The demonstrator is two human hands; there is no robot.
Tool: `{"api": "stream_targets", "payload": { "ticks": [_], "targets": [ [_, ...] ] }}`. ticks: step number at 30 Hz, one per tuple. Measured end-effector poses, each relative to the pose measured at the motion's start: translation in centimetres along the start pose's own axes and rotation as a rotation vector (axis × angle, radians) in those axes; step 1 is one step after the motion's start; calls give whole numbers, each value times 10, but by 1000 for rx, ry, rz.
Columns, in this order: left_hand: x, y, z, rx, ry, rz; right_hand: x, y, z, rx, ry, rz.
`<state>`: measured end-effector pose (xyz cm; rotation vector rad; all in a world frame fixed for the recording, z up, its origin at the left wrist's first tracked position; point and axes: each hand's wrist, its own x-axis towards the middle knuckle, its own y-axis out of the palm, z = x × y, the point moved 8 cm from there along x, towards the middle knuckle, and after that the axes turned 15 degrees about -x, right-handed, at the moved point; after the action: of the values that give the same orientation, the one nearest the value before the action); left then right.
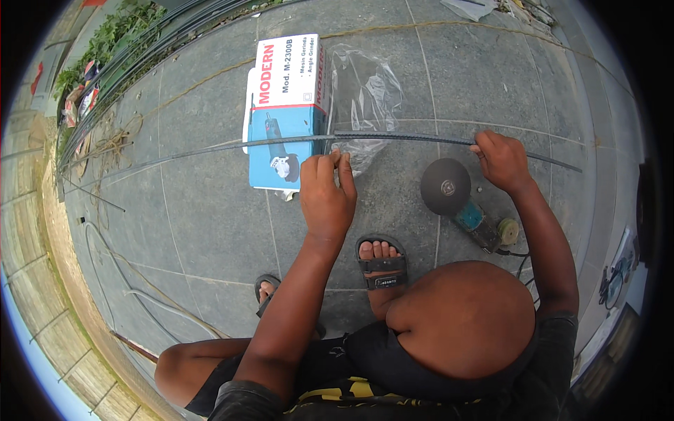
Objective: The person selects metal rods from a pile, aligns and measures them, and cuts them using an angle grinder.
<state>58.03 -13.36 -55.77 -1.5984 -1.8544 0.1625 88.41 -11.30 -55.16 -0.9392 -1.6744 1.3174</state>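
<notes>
A ribbed steel rebar (414, 137) runs across in front of me, over the blue and white angle grinder box (282, 119) and a clear plastic bag (372, 81). My right hand (503, 160) is closed round it, and the bar's end sticks out to the right. Another thin bar (210, 149) comes in from the left and overlaps it above the box. Just below that overlap is my left hand (327, 195), its fingers curled and its fingertips close together; whatever they pinch is too small to make out.
An angle grinder (472, 216) with a dark disc lies on the grey tiles by my right forearm, its cord trailing. Long bars (151, 35) are stacked at the far left. A pale hose (151, 298) and a rope (351, 31) cross the floor. My sandalled feet are close by.
</notes>
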Motion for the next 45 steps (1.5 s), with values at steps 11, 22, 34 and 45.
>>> {"api": "stream_targets", "payload": {
  "ticks": [11, 22, 34, 45],
  "targets": [
    [44, -15, 25, -103, -114, -43, 0, 0, -1, 6, 12, 7],
    [44, -7, 19, 97, -41, 75, -1, 1, -2, -10, -3, 17],
    [49, 2, 12, 171, -96, 258, 0, 0, -2, 22, -7, 12],
    [49, 7, 8, 190, -4, 349, 0, 3, -2, 24, -16, 10]
  ]
}}
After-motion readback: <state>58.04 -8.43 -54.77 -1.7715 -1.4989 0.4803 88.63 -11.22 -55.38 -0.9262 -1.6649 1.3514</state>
